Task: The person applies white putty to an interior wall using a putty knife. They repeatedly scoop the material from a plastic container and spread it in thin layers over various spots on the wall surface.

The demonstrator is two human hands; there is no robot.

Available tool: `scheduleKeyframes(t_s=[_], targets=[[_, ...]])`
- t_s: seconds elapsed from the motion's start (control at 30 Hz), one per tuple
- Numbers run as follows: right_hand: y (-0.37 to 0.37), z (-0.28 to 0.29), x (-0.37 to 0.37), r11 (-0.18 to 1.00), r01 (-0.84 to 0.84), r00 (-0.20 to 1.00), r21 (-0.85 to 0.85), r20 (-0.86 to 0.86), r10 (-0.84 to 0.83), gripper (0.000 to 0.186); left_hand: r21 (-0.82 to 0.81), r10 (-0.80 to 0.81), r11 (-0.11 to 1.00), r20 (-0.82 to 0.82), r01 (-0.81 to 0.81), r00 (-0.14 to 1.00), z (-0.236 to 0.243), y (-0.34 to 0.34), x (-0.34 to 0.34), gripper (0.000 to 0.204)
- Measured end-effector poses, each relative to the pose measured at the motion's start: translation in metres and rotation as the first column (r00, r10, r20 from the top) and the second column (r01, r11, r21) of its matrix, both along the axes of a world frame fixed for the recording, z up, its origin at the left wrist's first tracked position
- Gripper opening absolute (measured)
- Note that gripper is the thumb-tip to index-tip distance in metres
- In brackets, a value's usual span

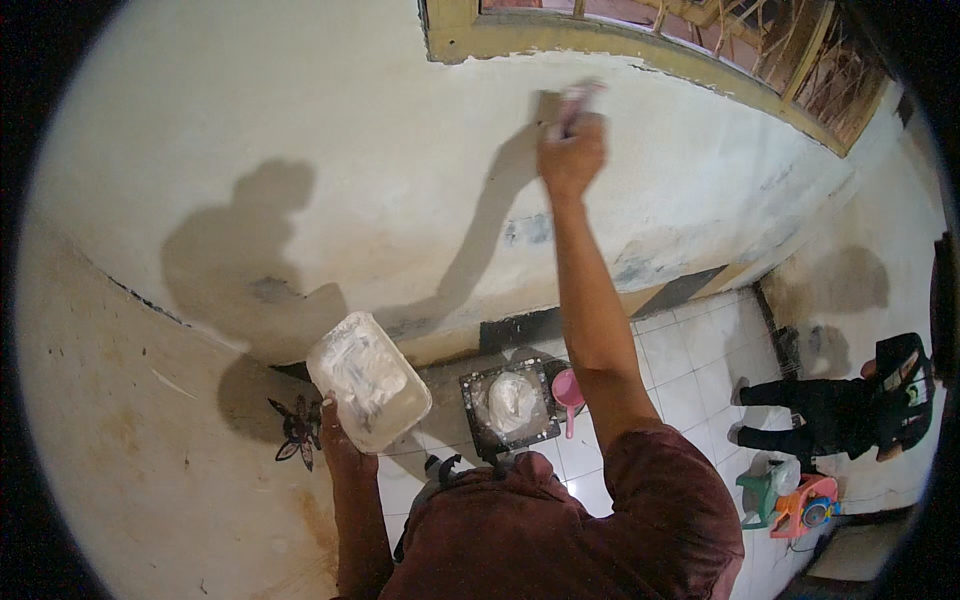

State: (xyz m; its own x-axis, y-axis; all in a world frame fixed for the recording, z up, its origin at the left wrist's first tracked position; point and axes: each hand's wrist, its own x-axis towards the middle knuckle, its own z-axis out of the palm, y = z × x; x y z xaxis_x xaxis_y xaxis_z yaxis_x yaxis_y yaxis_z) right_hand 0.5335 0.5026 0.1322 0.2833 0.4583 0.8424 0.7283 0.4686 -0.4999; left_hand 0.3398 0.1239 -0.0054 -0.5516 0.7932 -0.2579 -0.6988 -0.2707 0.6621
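Right hand [573,155] is up at the far wall [400,130], just below the window frame [640,60], gripping a pinkish hand tool [582,98]. Fingers look curled shut around it, pressed together; blur hides each one. Blade shape and firm wall contact: can't tell.

Left hand [343,440], near left, holds a pale tub [418,397] tilted. Thumb pinches its left edge; remaining fingers hidden, so can't tell if spread or together. White paste [362,372] is smeared inside, mostly toward the far end.

For a good pass, the tool probably wants a low angle, even pressure and long overlapping strokes, with a thin load of paste. Likely best to ease off near the window frame, whose lower edge looks ragged, so no ridge builds up. Tub would serve better nearer the working hand and levelled a bit, to cut reach and drips. Grey patches [530,230] lower on the wall probably call for extra care.

More white paste sits as a mound [512,402] on a dark stand [482,440] over the floor tiles, pink dipper [567,387] just right of it. Another person [830,410] in dark clothes is well apart, far right.
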Motion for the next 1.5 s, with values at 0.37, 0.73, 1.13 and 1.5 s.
scheduleKeyframes(t_s=[0.37, 0.73, 1.13, 1.5], targets=[[-0.045, -0.132, 0.082, 0.985, 0.015, 0.837, -0.174, 0.541, 0.083, 0.051, -0.016, 0.116, 0.993, 0.04, -0.116, 0.992, -0.007, 0.003, 0.001, 0.055], [-0.006, -0.106, -0.035, 0.997, -0.053, 0.998, -0.062, 0.032, 0.055, 0.022, 0.006, 0.036, 0.999, 0.043, -0.036, 0.998, -0.002, 0.009, 0.003, 0.056], [-0.077, -0.059, 0.047, 0.889, -0.457, 0.804, -0.03, -0.442, 0.398, 0.028, -0.019, -0.001, 1.0, 0.083, 0.002, 0.997, -0.01, -0.002, -0.009, 0.056], [0.001, -0.01, 0.019, 0.983, -0.137, 0.98, 0.123, 0.163, 0.116, 0.025, 0.024, -0.113, 0.994, 0.094, 0.111, 0.989, -0.024, -0.005, -0.017, 0.057]])
